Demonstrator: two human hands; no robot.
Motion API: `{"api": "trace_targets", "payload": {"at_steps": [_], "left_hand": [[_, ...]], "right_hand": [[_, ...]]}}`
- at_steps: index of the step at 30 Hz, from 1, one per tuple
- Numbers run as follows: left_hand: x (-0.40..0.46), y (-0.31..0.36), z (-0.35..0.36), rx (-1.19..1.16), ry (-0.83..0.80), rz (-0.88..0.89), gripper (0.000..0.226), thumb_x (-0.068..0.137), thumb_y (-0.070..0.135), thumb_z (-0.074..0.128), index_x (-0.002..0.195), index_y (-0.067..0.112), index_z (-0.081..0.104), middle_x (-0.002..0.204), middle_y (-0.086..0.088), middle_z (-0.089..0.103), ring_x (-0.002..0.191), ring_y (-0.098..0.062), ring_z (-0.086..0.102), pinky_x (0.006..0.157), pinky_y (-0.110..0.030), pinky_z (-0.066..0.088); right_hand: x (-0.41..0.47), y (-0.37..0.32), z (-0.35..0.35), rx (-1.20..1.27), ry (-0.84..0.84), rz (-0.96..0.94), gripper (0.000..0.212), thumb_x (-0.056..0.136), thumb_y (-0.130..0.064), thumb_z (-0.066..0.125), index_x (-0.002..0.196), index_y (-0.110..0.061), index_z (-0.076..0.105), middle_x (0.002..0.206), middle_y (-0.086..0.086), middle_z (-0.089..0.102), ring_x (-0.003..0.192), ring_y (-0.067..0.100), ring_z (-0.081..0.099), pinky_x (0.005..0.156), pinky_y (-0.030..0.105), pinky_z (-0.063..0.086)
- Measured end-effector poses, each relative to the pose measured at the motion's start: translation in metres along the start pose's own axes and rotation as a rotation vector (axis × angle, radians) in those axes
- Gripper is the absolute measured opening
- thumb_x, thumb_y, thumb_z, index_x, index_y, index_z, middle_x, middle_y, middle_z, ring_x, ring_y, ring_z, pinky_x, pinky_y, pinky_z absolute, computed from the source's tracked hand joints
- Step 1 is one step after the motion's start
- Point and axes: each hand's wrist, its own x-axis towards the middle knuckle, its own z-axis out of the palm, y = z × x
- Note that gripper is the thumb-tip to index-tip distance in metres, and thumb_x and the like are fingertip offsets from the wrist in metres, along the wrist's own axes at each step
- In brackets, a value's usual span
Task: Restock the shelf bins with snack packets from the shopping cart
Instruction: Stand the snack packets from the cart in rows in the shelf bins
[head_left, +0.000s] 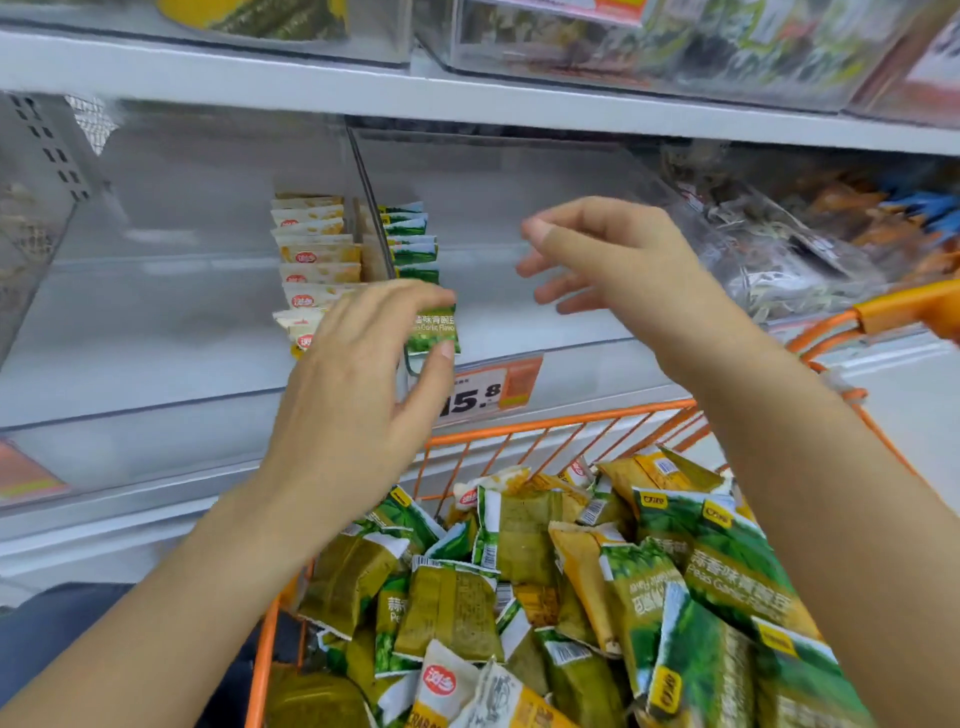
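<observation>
— What's the left hand doing up there?

— It pinches 1 green pea packet between thumb and fingertips, right at the front of the clear bin on the right, just beside the divider. A row of green packets already stands behind it along that divider.

— And the right hand?

— Raised in front of the same bin, fingers loosely spread, holding nothing and touching nothing.

— What sits across the divider?

— A row of yellow packets, standing on edge in the clear bin on the left.

— Where's the stock?

— In the orange shopping cart below both arms, heaped with green and yellow packets lying every way. A price tag reading 15.8 hangs on the shelf edge just above the cart's rim.

— Anything else on the shelves?

— Further clear bins of other snacks to the right and on the shelf above.
</observation>
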Motion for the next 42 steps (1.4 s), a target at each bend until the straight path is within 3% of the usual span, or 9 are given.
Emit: {"api": "trace_targets", "payload": {"at_steps": [5, 11, 15, 26, 30, 32, 35, 39, 42], "left_hand": [[-0.024, 0.021, 0.009, -0.036, -0.197, 0.228, 0.026, 0.093, 0.029, 0.045, 0.102, 0.022, 0.068, 0.094, 0.011, 0.068, 0.085, -0.006, 0.059, 0.068, -0.032, 0.05], [-0.029, 0.014, 0.013, 0.028, -0.346, 0.254, 0.027, 0.093, 0.031, 0.044, 0.102, 0.026, 0.069, 0.096, 0.015, 0.068, 0.08, -0.006, 0.063, 0.059, -0.031, 0.054], [-0.029, 0.014, 0.014, 0.05, -0.332, 0.222, 0.024, 0.094, 0.029, 0.047, 0.104, 0.027, 0.069, 0.093, 0.016, 0.068, 0.078, -0.008, 0.064, 0.057, -0.035, 0.054], [-0.029, 0.015, 0.013, -0.015, -0.32, 0.236, 0.027, 0.093, 0.029, 0.045, 0.106, 0.025, 0.068, 0.092, 0.016, 0.067, 0.078, -0.006, 0.062, 0.058, -0.035, 0.053], [-0.029, 0.014, 0.013, -0.053, -0.335, 0.315, 0.052, 0.087, 0.013, 0.062, 0.135, 0.029, 0.048, 0.128, 0.01, 0.055, 0.116, -0.008, 0.053, 0.084, -0.039, 0.053], [-0.028, 0.016, 0.014, -0.038, -0.372, 0.406, 0.072, 0.081, 0.008, 0.068, 0.142, 0.032, 0.038, 0.146, 0.006, 0.04, 0.134, -0.015, 0.04, 0.098, -0.04, 0.047], [-0.028, 0.024, 0.016, -0.137, -0.311, 0.468, 0.046, 0.083, 0.024, 0.07, 0.128, 0.025, 0.059, 0.144, 0.002, 0.047, 0.134, -0.018, 0.042, 0.105, -0.037, 0.04], [-0.024, 0.031, 0.006, -0.599, -0.268, -0.011, 0.011, 0.078, 0.036, 0.073, 0.088, 0.034, 0.072, 0.095, 0.017, 0.072, 0.093, -0.002, 0.066, 0.084, -0.022, 0.052], [-0.017, 0.026, 0.003, -0.77, -0.251, -0.292, 0.016, 0.071, 0.038, 0.072, 0.085, 0.029, 0.07, 0.083, 0.014, 0.074, 0.08, -0.005, 0.071, 0.069, -0.021, 0.056]], "right_hand": [[-0.074, 0.023, -0.029, -0.601, -0.309, 0.099, 0.027, 0.076, -0.054, 0.062, 0.086, -0.031, 0.07, 0.075, -0.015, 0.068, 0.066, -0.002, 0.061, 0.063, 0.019, 0.047], [-0.101, 0.069, -0.006, -0.726, -0.51, 0.19, 0.033, 0.089, -0.056, 0.05, 0.105, -0.033, 0.068, 0.08, -0.009, 0.066, 0.075, 0.001, 0.059, 0.073, 0.027, 0.048], [-0.096, 0.075, -0.003, -0.824, -0.52, 0.181, 0.029, 0.099, -0.031, 0.047, 0.125, -0.033, 0.06, 0.119, -0.007, 0.066, 0.109, 0.011, 0.058, 0.091, 0.025, 0.044], [-0.097, 0.072, -0.013, -0.561, -0.436, 0.105, 0.018, 0.075, -0.032, 0.078, 0.078, -0.044, 0.066, 0.071, -0.024, 0.062, 0.073, -0.004, 0.057, 0.064, 0.015, 0.041], [-0.096, 0.062, -0.014, -0.169, -0.203, 0.028, 0.014, 0.077, -0.024, 0.078, 0.084, -0.033, 0.071, 0.085, -0.015, 0.068, 0.081, -0.001, 0.063, 0.071, 0.01, 0.043], [-0.095, 0.06, -0.013, 0.118, -0.136, 0.072, 0.018, 0.072, -0.031, 0.079, 0.087, -0.023, 0.074, 0.088, -0.001, 0.072, 0.084, 0.011, 0.067, 0.078, 0.02, 0.049], [-0.096, 0.066, -0.01, 0.319, -0.114, 0.184, 0.037, 0.068, -0.041, 0.074, 0.097, -0.019, 0.074, 0.093, 0.008, 0.074, 0.09, 0.027, 0.068, 0.082, 0.038, 0.052], [-0.097, 0.062, 0.006, 0.356, -0.125, 0.26, 0.022, 0.09, -0.034, 0.058, 0.098, -0.019, 0.072, 0.091, 0.002, 0.074, 0.085, 0.02, 0.067, 0.061, 0.024, 0.056], [-0.095, 0.057, 0.015, 0.396, -0.138, 0.266, 0.042, 0.088, -0.057, 0.046, 0.088, -0.026, 0.074, 0.091, -0.005, 0.075, 0.086, 0.01, 0.07, 0.063, 0.023, 0.055]]}}
